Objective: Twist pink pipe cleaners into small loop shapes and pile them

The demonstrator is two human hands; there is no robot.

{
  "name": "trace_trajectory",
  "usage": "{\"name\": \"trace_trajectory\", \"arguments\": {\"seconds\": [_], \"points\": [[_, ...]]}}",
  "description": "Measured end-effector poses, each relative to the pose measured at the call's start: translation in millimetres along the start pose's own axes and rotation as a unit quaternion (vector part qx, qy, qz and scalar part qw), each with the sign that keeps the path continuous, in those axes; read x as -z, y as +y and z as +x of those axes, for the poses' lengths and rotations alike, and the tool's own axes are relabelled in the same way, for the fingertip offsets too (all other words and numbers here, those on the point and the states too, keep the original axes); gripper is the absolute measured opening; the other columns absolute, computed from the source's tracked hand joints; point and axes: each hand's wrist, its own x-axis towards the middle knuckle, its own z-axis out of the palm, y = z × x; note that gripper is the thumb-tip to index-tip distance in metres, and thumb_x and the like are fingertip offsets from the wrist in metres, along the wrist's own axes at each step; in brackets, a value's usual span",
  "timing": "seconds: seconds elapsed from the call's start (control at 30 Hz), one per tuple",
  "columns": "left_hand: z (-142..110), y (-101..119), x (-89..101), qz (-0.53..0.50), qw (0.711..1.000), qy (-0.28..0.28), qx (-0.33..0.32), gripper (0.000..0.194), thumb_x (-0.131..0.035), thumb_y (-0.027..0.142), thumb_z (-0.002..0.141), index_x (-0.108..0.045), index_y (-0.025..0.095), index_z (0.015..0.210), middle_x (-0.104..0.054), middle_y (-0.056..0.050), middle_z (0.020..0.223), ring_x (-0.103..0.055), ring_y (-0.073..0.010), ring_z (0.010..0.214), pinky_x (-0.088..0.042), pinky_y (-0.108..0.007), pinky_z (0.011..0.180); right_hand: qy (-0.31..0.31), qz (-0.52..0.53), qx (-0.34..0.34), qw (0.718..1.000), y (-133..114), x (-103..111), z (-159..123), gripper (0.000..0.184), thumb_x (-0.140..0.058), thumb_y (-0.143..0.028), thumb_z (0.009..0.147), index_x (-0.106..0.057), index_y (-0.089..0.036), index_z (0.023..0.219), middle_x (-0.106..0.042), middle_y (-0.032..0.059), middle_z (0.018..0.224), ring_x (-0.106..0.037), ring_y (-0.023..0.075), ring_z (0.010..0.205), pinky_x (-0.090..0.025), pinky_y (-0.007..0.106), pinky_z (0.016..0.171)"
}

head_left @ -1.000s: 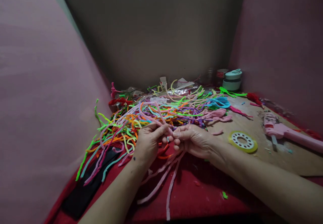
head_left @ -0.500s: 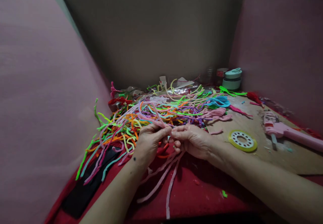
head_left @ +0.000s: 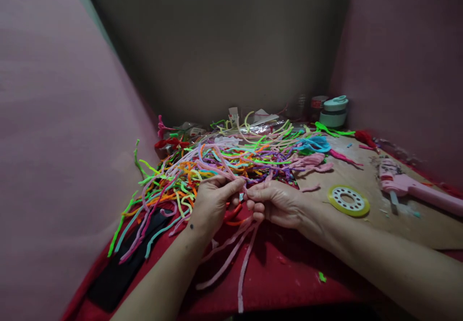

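Note:
My left hand (head_left: pixel 217 200) is closed, its thumb and fingers pinching a pink pipe cleaner (head_left: pixel 244 191). Close beside it on the right, my right hand (head_left: pixel 273 200) pinches the same pink piece, and the two sets of fingertips nearly meet. Part of the pink piece is hidden behind the fingers. Below the hands, several loose pink pipe cleaners (head_left: pixel 231 269) hang or lie over the red cloth (head_left: pixel 289 282). Just behind the hands spreads a big heap of pipe cleaners (head_left: pixel 188 167) in many colours.
On the right, a brown board (head_left: pixel 325 234) carries a yellow-rimmed tape roll (head_left: pixel 347 200) and a pink glue gun (head_left: pixel 412 186). A mint-coloured container (head_left: pixel 333 113) stands at the back. To the left lies a flat black object (head_left: pixel 119 273) under strand ends. Pink walls rise on both sides.
Both hands stay at nearly the same spot. The fingers shift slightly on the pink pipe cleaner, and a pink end now shows above my right hand.

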Motion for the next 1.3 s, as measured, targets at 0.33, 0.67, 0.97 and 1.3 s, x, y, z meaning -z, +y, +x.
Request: {"name": "trace_trajectory", "arguments": {"seconds": [0.33,0.67,0.97,1.3], "points": [[-4,8,-7.9,0.08,0.994,0.073,-0.032,0.026,-0.07,0.029,0.066,-0.055,0.012,0.052,-0.045,0.005,0.039,-0.036,-0.0033,0.036,-0.026,-0.016,0.037,0.043,-0.163,0.109,0.98,1,-5,0,0.024,-0.071,-0.032,0.066,-0.06,-0.01,0.065,-0.06,0.0009,0.052,-0.051,0.0082,0.04,-0.045,0.023,0.044],[3,7,5.1,-0.018,0.998,0.066,-0.007,0.027,-0.069,0.03,0.067,-0.052,0.013,0.055,-0.043,0.005,0.038,-0.033,-0.0027,0.031,-0.022,-0.016,0.033,0.106,-0.255,0.132,0.952,4,-10,-2,0.025,-0.067,-0.034,0.065,-0.054,-0.014,0.059,-0.056,-0.0018,0.049,-0.044,0.007,0.034,-0.035,0.021,0.037],[6,3,6.1,-0.026,0.999,0.025,0.005,0.025,-0.068,0.03,0.067,-0.055,0.012,0.057,-0.045,0.005,0.038,-0.036,-0.0039,0.031,-0.027,-0.017,0.034,0.075,-0.28,0.167,0.942,-11,-18,1,0.025,-0.068,-0.032,0.064,-0.059,-0.012,0.052,-0.059,0.0028,0.052,-0.047,0.0086,0.047,-0.036,0.025,0.053],[7,7,10.7,-0.01,0.999,0.048,0.001,0.026,-0.07,0.033,0.064,-0.056,0.012,0.06,-0.048,0.004,0.039,-0.037,-0.0044,0.029,-0.027,-0.017,0.029,0.066,-0.298,0.179,0.935,-10,-21,17,0.016,-0.062,-0.023,0.067,-0.062,-0.012,0.056,-0.059,0.0009,0.05,-0.048,0.0084,0.046,-0.037,0.023,0.053]]}}
